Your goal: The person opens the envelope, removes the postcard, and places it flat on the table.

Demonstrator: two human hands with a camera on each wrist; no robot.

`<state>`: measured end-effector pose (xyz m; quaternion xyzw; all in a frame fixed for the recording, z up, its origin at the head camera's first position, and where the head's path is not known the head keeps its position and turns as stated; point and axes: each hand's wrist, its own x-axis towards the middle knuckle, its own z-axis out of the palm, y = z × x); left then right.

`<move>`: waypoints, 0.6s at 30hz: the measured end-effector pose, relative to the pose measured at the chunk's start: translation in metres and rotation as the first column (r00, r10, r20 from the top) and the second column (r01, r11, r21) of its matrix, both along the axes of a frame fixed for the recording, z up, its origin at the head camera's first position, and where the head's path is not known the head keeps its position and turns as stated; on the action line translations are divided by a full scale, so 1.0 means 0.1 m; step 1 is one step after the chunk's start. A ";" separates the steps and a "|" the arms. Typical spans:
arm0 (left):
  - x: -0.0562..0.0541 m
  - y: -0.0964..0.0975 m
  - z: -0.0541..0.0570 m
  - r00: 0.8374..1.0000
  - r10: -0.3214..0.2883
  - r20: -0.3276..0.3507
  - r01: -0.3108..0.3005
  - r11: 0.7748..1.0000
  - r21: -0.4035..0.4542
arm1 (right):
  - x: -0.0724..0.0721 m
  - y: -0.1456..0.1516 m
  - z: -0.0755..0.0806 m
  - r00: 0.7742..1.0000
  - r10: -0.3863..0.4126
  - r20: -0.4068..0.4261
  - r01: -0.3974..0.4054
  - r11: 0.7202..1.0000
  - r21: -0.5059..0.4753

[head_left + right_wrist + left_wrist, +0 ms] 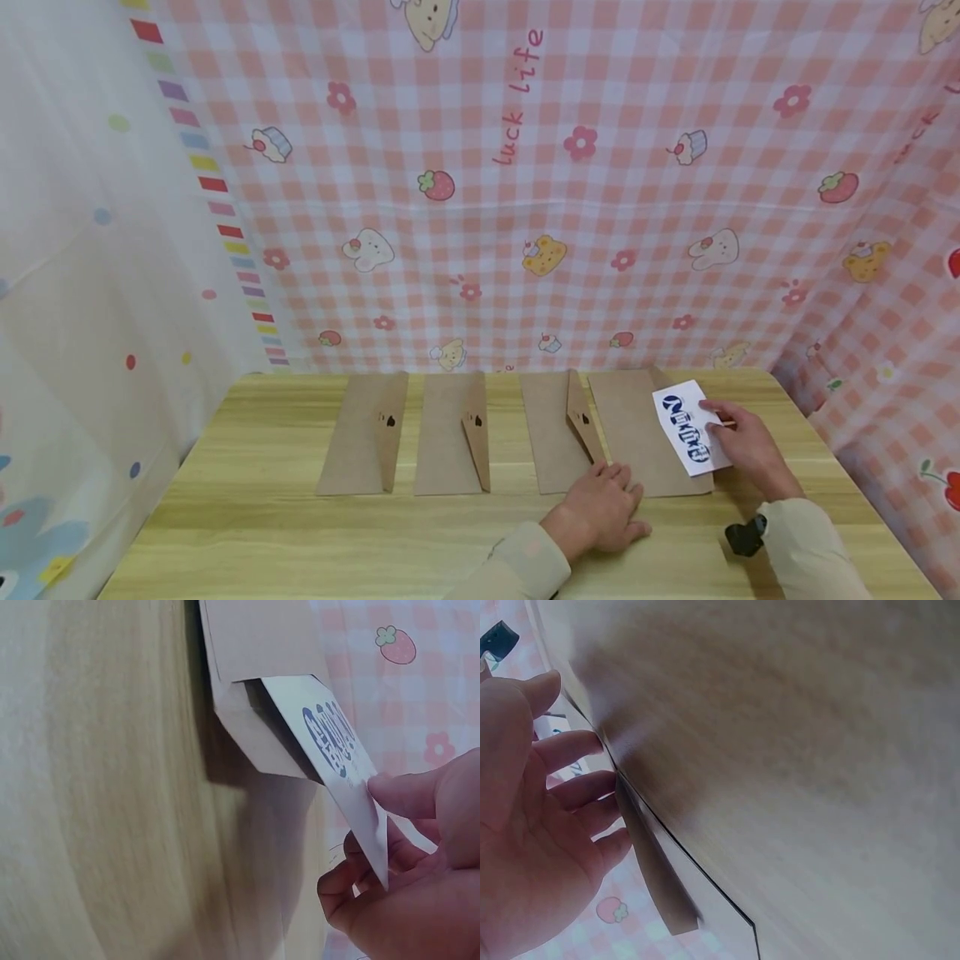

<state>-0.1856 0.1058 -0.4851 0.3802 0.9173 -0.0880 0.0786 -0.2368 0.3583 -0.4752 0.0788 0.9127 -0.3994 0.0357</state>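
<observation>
My right hand [750, 446] pinches a white card [686, 429] with dark blue printed characters, thumb on the printed face and fingers behind. The card is tilted at the right end of the rightmost brown paper envelope [626, 433]. In the right wrist view the card's far end meets the envelope's mouth, with the unfolded flap [262, 746] beneath; how deep it reaches is hidden. My left hand [600, 508] rests at the near edge of that envelope, beside the third envelope [551, 442], its fingers loosely extended and holding nothing.
Two more brown envelopes [450, 433] lie in the row to the left, flaps partly raised, with small black marks. All lie on a wood-grain table [337, 542]. Pink checked cloth [480, 208] hangs behind and to the right. A black device [746, 535] is on the right wrist.
</observation>
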 end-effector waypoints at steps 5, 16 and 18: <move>0.00 0.00 0.00 1.000 0.003 0.008 -0.003 1.000 -0.003 | 0.01 0.02 0.01 0.999 -0.008 -0.033 0.009 1.000 0.017; 0.00 0.00 0.00 0.999 0.005 0.031 -0.005 1.000 -0.003 | 0.04 0.11 0.07 0.998 0.022 -0.062 -0.019 0.999 0.048; 0.00 0.00 0.00 0.999 0.005 0.032 -0.005 1.000 -0.004 | 0.05 0.12 0.08 0.996 0.029 -0.081 -0.024 0.998 0.063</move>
